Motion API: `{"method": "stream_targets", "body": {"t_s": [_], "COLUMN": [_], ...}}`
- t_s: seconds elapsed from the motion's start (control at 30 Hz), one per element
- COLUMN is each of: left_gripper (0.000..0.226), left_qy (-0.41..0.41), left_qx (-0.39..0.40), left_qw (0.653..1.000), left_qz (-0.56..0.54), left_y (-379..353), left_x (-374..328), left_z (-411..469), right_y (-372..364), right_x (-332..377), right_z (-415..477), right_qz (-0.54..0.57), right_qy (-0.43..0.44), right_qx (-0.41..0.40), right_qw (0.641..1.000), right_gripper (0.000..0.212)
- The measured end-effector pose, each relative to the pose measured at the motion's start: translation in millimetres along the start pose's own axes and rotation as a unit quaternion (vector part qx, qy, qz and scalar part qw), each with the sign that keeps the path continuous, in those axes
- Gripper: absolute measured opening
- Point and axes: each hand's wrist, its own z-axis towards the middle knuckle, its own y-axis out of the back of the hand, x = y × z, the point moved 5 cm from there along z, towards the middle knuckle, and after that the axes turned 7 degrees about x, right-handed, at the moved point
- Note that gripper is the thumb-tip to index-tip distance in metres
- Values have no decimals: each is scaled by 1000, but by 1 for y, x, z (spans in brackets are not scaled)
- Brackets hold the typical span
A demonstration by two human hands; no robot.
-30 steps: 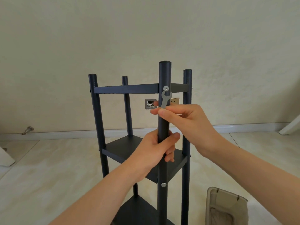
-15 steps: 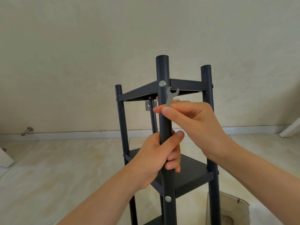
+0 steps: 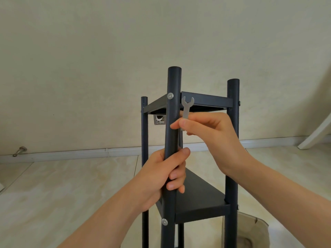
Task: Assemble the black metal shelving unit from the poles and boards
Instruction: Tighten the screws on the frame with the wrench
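The black shelving unit (image 3: 206,101) stands upright in front of me with its poles and boards joined. My left hand (image 3: 161,176) grips the near pole (image 3: 172,111) about midway between the top board and the middle board (image 3: 200,199). My right hand (image 3: 209,133) pinches a small flat silver wrench (image 3: 186,109) with its open jaw pointing up, just right of the near pole. A silver screw head (image 3: 170,95) shows on the pole at the top board, left of the wrench jaw. Another screw (image 3: 164,221) sits at the middle board.
A beige container (image 3: 250,231) stands on the tiled floor at the lower right, behind the right pole (image 3: 232,140). A wall socket plate (image 3: 159,119) shows behind the shelf. A metal door stop (image 3: 19,151) sits at the baseboard on the left. A white edge (image 3: 315,136) leans at the far right.
The shelf has turned, so its right pole has swung rightward and the far left pole moved in. The wrench came off the top screw and now sits to its right.
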Motion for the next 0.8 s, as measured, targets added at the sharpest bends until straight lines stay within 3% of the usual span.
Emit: {"method": "stream_targets", "body": {"t_s": [0.2,0.4,0.8], "left_gripper": [43,53,61], "left_qy": [6,24,35], "left_qx": [-35,-15,-9], "left_qw": [999,999,998], "left_qz": [-2,-16,-41], "left_y": [7,6,12], "left_x": [-3,-2,0], "left_z": [0,-2,-6], "right_y": [11,8,-3], "right_x": [-16,-34,-25], "right_z": [0,-2,11], "right_qz": [-23,-119,-126], "right_qy": [-53,-146,-164], "right_qx": [-56,-34,-30], "right_qw": [997,981,978], "right_gripper": [24,29,34]}}
